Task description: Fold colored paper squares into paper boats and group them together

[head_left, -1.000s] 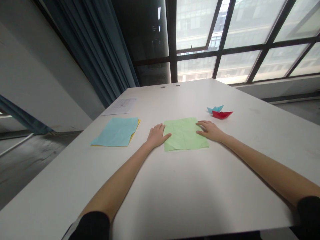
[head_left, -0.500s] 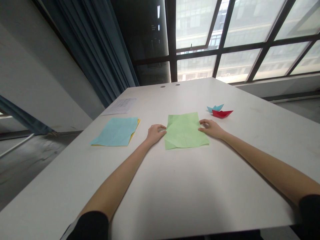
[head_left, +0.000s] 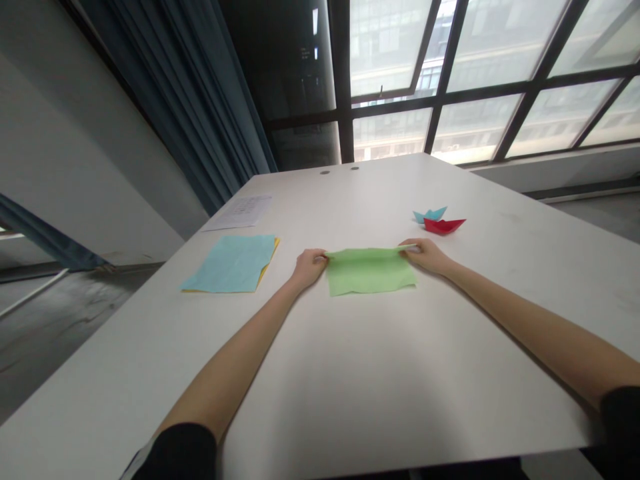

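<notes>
Where the green paper (head_left: 371, 273) lay on the counter (head_left: 370, 360), its long axis ran crosswise between the left hand (head_left: 310, 265), pinching its far-left corner, and the right hand (head_left: 425, 255), pinching its far-right; neither was clearly nearer.

Two hands (head_left: 309, 267) and one green sheet (head_left: 371, 272) are showing above one table (head_left: 350, 373). Two paper boats (head_left: 444, 227) are standing, one printed page (head_left: 240, 213) is lying, two round spots (head_left: 325, 173) are appearing. Blue sheet (head_left: 233, 263) and yellow sheet (head_left: 276, 245) are making at least two.
</notes>
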Motion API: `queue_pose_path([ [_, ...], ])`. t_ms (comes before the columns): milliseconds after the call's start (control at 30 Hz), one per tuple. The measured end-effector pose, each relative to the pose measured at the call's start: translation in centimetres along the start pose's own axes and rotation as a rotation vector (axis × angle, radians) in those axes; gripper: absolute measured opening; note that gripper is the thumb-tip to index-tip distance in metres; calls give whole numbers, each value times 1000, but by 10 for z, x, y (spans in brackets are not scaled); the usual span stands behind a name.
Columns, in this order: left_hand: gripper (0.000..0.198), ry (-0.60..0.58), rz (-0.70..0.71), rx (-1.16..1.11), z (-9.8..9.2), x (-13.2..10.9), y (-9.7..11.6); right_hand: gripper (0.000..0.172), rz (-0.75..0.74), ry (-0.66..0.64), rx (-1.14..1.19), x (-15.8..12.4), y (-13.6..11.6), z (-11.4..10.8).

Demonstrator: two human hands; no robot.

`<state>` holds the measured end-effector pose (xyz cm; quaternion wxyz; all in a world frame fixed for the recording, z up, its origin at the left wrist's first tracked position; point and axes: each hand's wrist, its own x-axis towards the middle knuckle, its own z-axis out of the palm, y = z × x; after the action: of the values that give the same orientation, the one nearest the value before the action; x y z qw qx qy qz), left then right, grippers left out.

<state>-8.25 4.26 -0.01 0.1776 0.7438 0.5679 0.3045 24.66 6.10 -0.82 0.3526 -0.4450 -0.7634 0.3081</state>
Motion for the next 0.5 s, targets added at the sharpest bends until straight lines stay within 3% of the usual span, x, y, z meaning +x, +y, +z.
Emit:
queue_pose_path([
  [500, 25, 12, 18, 265, -3, -5, 12, 35, -173, -95, -405, 4, -4, -3],
])
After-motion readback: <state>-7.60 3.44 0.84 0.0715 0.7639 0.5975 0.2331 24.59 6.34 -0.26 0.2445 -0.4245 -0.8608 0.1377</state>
